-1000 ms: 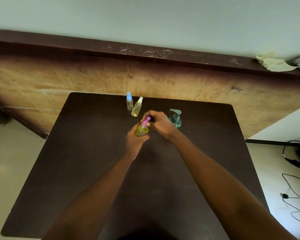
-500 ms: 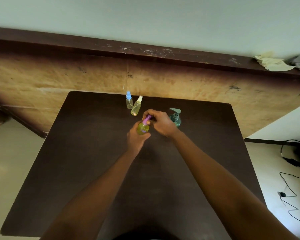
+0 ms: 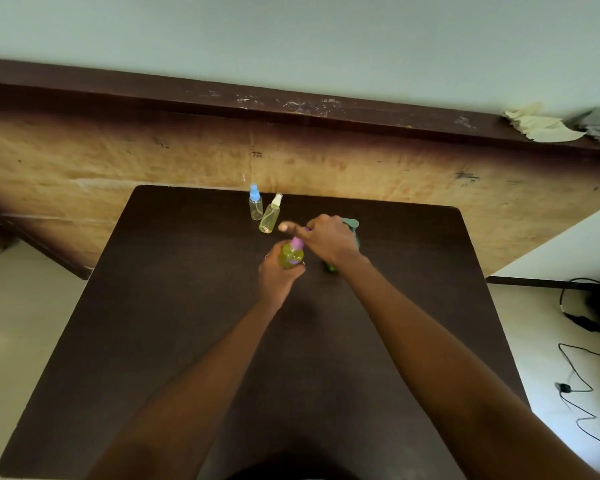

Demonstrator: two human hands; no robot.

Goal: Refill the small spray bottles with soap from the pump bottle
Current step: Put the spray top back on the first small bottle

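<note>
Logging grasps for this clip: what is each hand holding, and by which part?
The left hand grips the spray bottle round its body; the right hand pinches its purple cap.

Readable text: none.
White-capped spray bottle: base sticker, just past the fingertips of the right hand, was too small to read.
Green spray bottle: no print showed between the fingers of the left hand.

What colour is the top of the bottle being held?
The bottle has a purple top; the head view shows it.
</note>
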